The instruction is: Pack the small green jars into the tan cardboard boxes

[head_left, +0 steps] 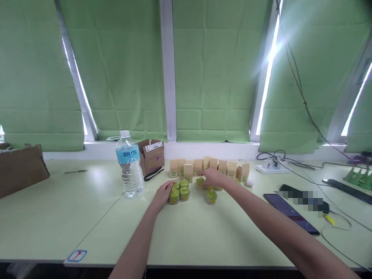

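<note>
Several small clear jars with green lids stand in two groups mid-table. My left hand (163, 194) is curled against the left group, its fingers at the back-left jar (175, 185). A front-left jar (174, 197) and a front-right jar (184, 193) stand close together there. Over the right group, my right hand (213, 178) reaches across with its fingers closed at a green-lidded jar (200, 181). Nearer me is a separate jar (212, 196). My right hand and forearm partly cover other jars. Behind them runs an uneven row of small brown paper bags (188, 171).
A water bottle (130, 166) and an open cardboard box (152, 158) stand left of the jars. On the right lie a phone (290, 214), a dark device (305, 199), cables and a power strip (273, 167). A larger carton (21, 170) is at far left.
</note>
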`<state>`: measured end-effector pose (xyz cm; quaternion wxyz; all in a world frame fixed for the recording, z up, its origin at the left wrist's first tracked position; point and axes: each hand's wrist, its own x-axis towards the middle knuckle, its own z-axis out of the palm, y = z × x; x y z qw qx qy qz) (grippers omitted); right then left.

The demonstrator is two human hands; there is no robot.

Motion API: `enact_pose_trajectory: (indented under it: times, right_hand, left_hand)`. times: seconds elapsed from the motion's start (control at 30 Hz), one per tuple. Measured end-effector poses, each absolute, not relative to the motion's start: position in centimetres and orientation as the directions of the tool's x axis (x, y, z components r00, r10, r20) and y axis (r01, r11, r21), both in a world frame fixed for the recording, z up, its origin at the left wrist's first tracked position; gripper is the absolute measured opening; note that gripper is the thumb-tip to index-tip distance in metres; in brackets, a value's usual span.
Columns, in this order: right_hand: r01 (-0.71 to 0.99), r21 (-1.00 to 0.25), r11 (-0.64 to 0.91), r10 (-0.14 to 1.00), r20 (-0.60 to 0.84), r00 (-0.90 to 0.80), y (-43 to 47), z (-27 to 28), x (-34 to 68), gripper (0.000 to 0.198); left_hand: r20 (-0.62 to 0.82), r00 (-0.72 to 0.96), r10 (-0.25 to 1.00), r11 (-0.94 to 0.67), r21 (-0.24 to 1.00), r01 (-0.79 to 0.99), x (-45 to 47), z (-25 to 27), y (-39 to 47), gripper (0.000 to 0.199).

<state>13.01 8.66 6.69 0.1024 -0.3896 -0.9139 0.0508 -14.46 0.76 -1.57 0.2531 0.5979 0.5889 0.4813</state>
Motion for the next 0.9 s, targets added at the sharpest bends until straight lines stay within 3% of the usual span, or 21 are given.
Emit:
enact_pose_trajectory:
  times: [0.1,0.33,0.43,0.5,0.57,0.67,0.77,0.9]
  right_hand:
    - [0.721,-0.167,0.673,0.739,0.1,-0.666,9.2,5.7,13.2,0.048]
    - [0.623,-0.207,0.755,0.655,0.192,-0.731,8.2,5.8,10.2,0.048]
    - [0.601,-0.272,0.752,0.656,0.214,-0.724,7.7,7.0,11.9,0.031]
    - [0.607,-0.34,0.719,0.675,0.132,-0.726,7.4,7.6,14.1,0.03]
    - [0.609,-0.38,0.696,0.673,0.05,-0.738,6.9,7.8,16.3,0.041]
    - [0.605,-0.339,0.721,0.639,-0.014,-0.769,5.9,7.2,18.5,0.047]
    - [0.559,-0.312,0.768,0.603,0.058,-0.796,4.8,5.8,18.4,0.035]
    - [0.548,-0.278,0.788,0.606,0.197,-0.771,4.4,4.2,15.7,0.04]
  left_hand:
    - [0.274,-0.173,0.946,-0.164,0.865,0.475,-14.5,-1.4,0.7,0.052]
    - [0.283,-0.162,0.945,-0.165,0.843,0.512,-14.7,-1.1,0.9,0.053]
    - [0.289,-0.142,0.947,-0.182,0.845,0.503,-14.7,-1.5,0.9,0.051]
    - [0.288,-0.141,0.947,-0.182,0.845,0.502,-14.6,-1.8,1.0,0.049]
    - [0.284,-0.158,0.946,-0.171,0.849,0.499,-14.4,-1.9,0.9,0.047]
    - [0.282,-0.178,0.943,-0.163,0.855,0.491,-14.2,-1.7,0.7,0.046]
    - [0.29,-0.179,0.94,-0.169,0.853,0.493,-14.1,-1.4,0.5,0.045]
    - [0.281,-0.186,0.942,-0.158,0.855,0.494,-14.4,-1.5,0.7,0.048]
